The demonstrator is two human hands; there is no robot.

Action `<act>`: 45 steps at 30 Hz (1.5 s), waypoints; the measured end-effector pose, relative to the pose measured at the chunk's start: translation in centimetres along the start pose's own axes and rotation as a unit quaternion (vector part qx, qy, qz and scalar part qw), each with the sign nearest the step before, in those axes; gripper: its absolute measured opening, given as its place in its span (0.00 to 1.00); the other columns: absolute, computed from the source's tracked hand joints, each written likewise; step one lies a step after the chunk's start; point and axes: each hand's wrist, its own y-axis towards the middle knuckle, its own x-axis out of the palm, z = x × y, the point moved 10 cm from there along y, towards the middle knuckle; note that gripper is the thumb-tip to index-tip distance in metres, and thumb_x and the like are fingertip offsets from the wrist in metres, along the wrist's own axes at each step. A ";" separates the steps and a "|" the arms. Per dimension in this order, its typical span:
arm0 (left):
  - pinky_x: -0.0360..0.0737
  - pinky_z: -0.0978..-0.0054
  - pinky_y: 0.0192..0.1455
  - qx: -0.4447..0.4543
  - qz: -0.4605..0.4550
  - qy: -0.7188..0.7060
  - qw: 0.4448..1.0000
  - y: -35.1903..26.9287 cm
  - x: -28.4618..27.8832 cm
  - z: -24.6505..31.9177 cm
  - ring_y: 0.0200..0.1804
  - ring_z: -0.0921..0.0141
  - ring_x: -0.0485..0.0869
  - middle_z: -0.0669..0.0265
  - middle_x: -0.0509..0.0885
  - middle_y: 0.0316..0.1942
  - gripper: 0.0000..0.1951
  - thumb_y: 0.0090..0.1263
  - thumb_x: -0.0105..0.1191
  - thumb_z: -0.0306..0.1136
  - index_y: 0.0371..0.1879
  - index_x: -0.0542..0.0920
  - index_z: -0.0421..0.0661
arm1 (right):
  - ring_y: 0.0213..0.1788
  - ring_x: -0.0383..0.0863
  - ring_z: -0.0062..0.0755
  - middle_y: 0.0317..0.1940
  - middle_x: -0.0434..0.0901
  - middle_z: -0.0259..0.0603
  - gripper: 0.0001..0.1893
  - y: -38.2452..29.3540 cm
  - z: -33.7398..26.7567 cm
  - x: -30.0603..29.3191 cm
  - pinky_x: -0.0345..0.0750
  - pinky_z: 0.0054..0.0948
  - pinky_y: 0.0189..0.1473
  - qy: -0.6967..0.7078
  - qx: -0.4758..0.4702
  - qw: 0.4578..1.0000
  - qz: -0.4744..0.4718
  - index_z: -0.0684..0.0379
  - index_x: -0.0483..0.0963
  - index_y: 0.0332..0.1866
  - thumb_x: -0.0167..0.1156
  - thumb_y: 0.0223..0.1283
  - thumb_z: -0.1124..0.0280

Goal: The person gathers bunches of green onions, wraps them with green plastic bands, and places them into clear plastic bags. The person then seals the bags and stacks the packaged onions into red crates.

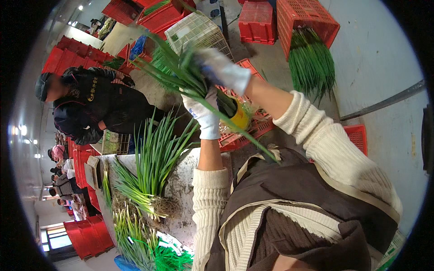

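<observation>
My left hand point(202, 113), in a white work glove, is shut around a bunch of green onion leaves point(176, 76). One long leaf trails across it towards my apron point(281, 189). Blurred by motion, my gloved right hand point(220, 69) is against the same leaves; its finger grip is unclear. Just beyond my left hand, a yellow container point(240, 117) has green leaves at its mouth, close to a red plastic crate point(262, 130). Bunched green onions with roots point(156, 162) lie on the worn tabletop point(184, 184), beside another pile of green onions point(134, 233).
White tags point(173, 242) and green ties point(173, 259) lie at the table's near end. A metal scale point(93, 169) stands at its far edge. A person in dark clothing point(101, 101) stands across from me. A tipped red crate point(308, 17) holds more green leaves by the wall.
</observation>
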 end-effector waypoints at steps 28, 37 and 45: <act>0.73 0.69 0.61 -0.216 -0.112 -0.015 0.970 -3.6 -2.9 2.0 0.56 0.65 0.75 0.60 0.75 0.57 0.37 0.59 0.65 0.29 0.69 0.63 0.42 | 0.44 0.82 0.24 0.44 0.83 0.39 0.13 -5.4 -8.1 2.3 0.78 0.26 0.46 0.141 0.186 0.965 -0.121 0.65 0.77 0.52 0.59 0.63 0.76; 0.79 0.69 0.46 0.238 -0.056 -0.289 0.925 13.5 -17.5 33.2 0.39 0.70 0.82 0.64 0.84 0.40 0.11 0.72 0.50 0.34 0.47 0.81 0.43 | 0.57 0.76 0.33 0.57 0.74 0.41 0.19 -3.2 -33.7 -5.5 0.74 0.35 0.58 -0.100 -0.452 0.875 -0.144 0.60 0.69 0.61 0.51 0.66 0.71; 0.76 0.73 0.48 -0.207 0.071 0.133 0.967 -8.2 -13.8 6.0 0.39 0.72 0.80 0.66 0.83 0.39 0.17 0.67 0.56 0.37 0.52 0.80 0.43 | 0.68 0.65 0.39 0.68 0.64 0.44 0.51 -9.6 2.9 1.5 0.63 0.31 0.70 -0.211 -0.080 0.972 -0.069 0.54 0.50 0.74 0.74 0.45 0.72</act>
